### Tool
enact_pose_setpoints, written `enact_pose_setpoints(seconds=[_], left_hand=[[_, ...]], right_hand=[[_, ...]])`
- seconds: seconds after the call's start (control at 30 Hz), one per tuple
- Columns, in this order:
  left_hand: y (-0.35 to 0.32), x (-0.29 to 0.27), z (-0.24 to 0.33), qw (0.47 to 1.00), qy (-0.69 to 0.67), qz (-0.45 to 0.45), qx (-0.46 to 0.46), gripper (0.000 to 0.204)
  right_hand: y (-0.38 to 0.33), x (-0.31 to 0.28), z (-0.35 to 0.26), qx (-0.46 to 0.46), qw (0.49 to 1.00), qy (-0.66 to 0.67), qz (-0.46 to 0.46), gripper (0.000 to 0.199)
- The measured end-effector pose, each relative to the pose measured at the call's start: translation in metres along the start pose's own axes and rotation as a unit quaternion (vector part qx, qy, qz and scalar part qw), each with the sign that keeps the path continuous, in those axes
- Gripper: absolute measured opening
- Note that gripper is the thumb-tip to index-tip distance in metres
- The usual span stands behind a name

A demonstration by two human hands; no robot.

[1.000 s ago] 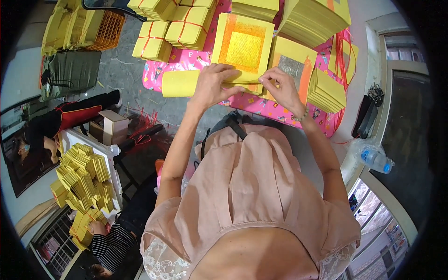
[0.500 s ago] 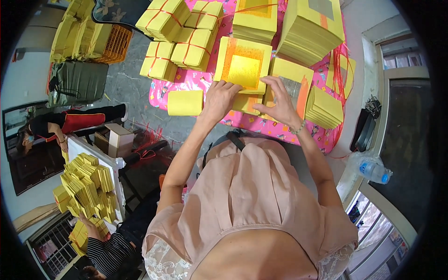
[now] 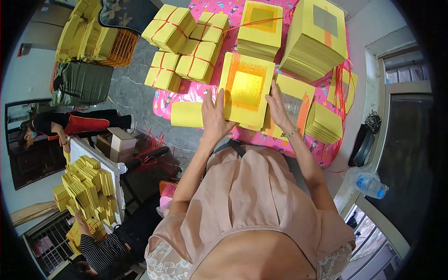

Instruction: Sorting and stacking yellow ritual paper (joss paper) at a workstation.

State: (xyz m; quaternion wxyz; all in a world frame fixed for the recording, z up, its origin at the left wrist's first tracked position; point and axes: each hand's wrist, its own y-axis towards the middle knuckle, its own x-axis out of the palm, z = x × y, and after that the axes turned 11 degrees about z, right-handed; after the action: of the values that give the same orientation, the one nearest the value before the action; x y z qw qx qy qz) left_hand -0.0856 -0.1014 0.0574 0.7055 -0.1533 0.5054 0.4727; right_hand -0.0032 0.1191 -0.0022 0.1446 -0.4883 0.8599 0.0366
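A stack of yellow paper sheets with a gold foil square inside an orange patch on top lies before me at the table's near side. My left hand rests against its left edge, fingers spread and stretched, thumb at the lower corner. Along the right edge my right hand lies with its fingers straight. Neither hand is wrapped round the sheets. Under the right hand is a yellow sheet with a silver square and orange strip. A plain yellow piece lies left of my left hand.
Red-tied yellow bundles stand at the far left of the pink table. Tall paper stacks stand behind, and a smaller stack at right. Two people work at left around a table of folded yellow paper. A bottle sits at right.
The gold-topped stack has come nearer to me, covering the piece below it. My left hand has shifted from its near edge to its left side; my right hand has straightened along the right side.
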Motion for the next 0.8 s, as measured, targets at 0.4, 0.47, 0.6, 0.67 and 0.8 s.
enact_pose_setpoints(seconds=[0.4,0.47,0.6,0.67,0.8], left_hand=[[0.009,-0.01,-0.002,0.998,-0.01,-0.029,0.051,0.087],[0.011,-0.011,-0.005,0.995,0.002,-0.037,0.088,0.076],[0.023,-0.012,-0.012,0.984,0.021,-0.121,0.132,0.044],[0.036,-0.015,-0.013,0.979,0.021,-0.138,0.151,0.036],[0.065,-0.016,-0.016,0.958,0.018,-0.221,0.179,0.024]], right_hand=[[-0.001,-0.003,-0.007,-0.112,0.981,-0.116,0.107,0.061],[0.002,-0.01,-0.02,-0.143,0.974,-0.153,0.088,0.054],[0.008,-0.022,-0.03,-0.213,0.937,-0.276,0.028,0.038],[0.006,-0.028,-0.044,-0.236,0.929,-0.282,0.038,0.038],[0.002,-0.037,-0.082,-0.289,0.93,-0.221,-0.047,0.041]])
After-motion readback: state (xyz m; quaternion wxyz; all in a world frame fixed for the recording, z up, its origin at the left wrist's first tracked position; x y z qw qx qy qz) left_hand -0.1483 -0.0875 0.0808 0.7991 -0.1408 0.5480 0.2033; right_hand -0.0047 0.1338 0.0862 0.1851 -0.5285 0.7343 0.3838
